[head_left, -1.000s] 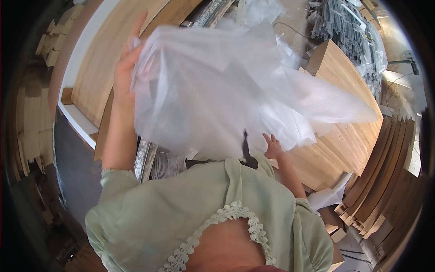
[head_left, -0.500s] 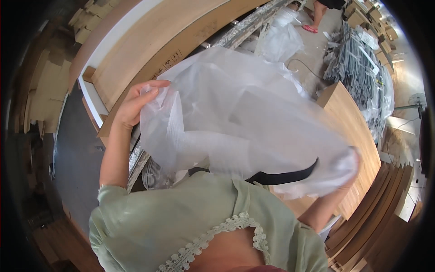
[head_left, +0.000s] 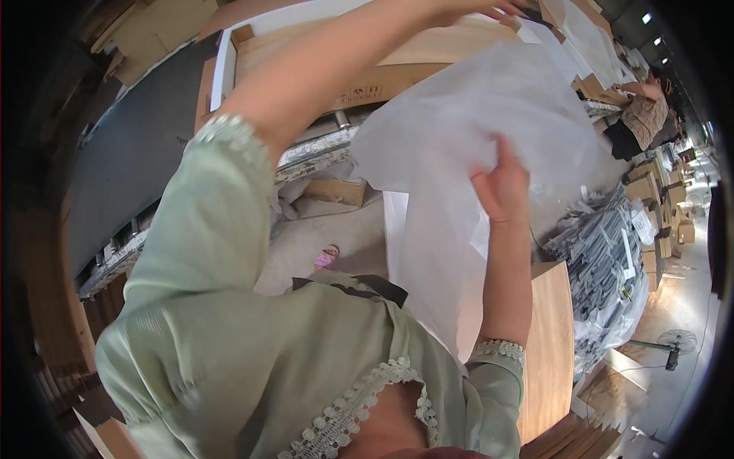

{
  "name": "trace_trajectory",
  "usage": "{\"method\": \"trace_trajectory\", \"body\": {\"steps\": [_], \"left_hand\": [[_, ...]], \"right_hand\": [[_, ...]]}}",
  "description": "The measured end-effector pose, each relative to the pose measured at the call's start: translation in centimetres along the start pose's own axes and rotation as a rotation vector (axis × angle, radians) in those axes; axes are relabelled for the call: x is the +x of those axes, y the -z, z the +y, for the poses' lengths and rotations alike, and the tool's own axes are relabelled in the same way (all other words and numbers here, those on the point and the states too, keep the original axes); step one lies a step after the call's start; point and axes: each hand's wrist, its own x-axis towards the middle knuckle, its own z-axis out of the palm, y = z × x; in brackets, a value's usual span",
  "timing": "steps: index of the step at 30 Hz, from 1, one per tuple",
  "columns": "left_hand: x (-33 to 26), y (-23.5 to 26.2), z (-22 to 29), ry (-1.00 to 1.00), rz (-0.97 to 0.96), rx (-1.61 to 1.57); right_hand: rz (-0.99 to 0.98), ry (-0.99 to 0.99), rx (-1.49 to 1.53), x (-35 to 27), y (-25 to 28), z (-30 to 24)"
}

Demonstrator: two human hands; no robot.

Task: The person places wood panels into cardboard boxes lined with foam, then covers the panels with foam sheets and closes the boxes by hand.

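A large translucent white plastic sheet point(head_left: 436, 130) spreads over the side of the long carton and hangs down in front of me. My left arm reaches far across, and my left hand point(head_left: 470, 8) is at the top edge of the view, over the carton, fingers stretched out and partly cut off. My right hand point(head_left: 505, 187) is against the middle of the sheet, its thumb and forefinger apart; the other fingers are hard to make out. Inside the open carton point(head_left: 413, 74) lies a wood-grain panel point(head_left: 306, 47) with white edging point(head_left: 223, 73).
The carton rests on a roller conveyor point(head_left: 321, 153), with a dark belt point(head_left: 138, 161) to the left. At right are a wood-grain board point(head_left: 549, 344), a heap of grey wrapped strips point(head_left: 600, 252) and a standing fan point(head_left: 677, 342). Another person point(head_left: 646, 115) stands at the far right.
My left hand has gone from the sheet's left edge up and far across the carton. My right hand has moved up and inward over the sheet. The view has turned, and the sheet has shifted away.
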Motion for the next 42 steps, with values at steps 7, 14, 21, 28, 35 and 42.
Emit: {"method": "trace_trajectory", "body": {"steps": [7,14,21,28,35,42], "left_hand": [[-25.3,-2.2,-4.3,0.245,-0.232,0.44],[-24.2,-4.1,-10.6,0.093,0.876,-0.54],[-33.4,1.2,-8.0,0.067,1.243,-0.436],[-36.3,8.6,-3.8,0.501,0.983,0.114],[-29.3,18.9,-2.7,0.362,1.112,0.416],[-7.8,35.2,-14.6,-0.203,1.264,1.415]], "right_hand": [[-0.263,0.09,-0.212,7.0,-6.1,1.8],[-0.798,0.362,-0.857,3.3,-15.4,6.2],[-0.01,0.06,-0.864,4.9,11.1,-1.9],[0.064,0.184,-0.245,14.4,12.8,-1.2],[0.214,0.648,-0.518,22.4,14.0,-20.8],[0.485,0.659,-1.239,47.1,15.3,-26.2]]}}
